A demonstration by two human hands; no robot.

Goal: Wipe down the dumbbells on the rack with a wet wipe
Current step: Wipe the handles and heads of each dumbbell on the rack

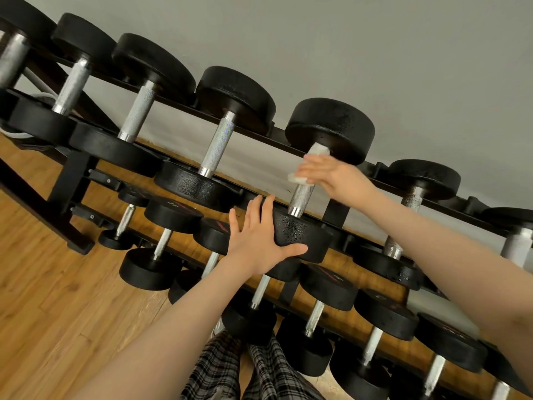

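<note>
Nearest, at the bottom edge: plaid trousers (219, 368), cut off by the frame, above wooden plank flooring (57, 284).

Just beyond, on the lower tier of a black metal rack (72, 180): small dumbbells in a row, partly hidden behind both forearms.

Higher, on the top tier: left hand (259, 241) with fingers straight and spread, palm flat against the near black head of the dumbbell (302, 226), thumb running under that head's rim. Head surface speckled with wet drops.

Farther along the same dumbbell: right hand (331, 174) wrapped round the upper part of the knurled steel handle, gripping a white wet wipe (311, 160) against it; fingers blurred, exact curl hard to make out. Wipe just below the far head.

To both sides: more dumbbells, outermost ones cut off.

Behind everything: plain grey wall (375, 53).
</note>
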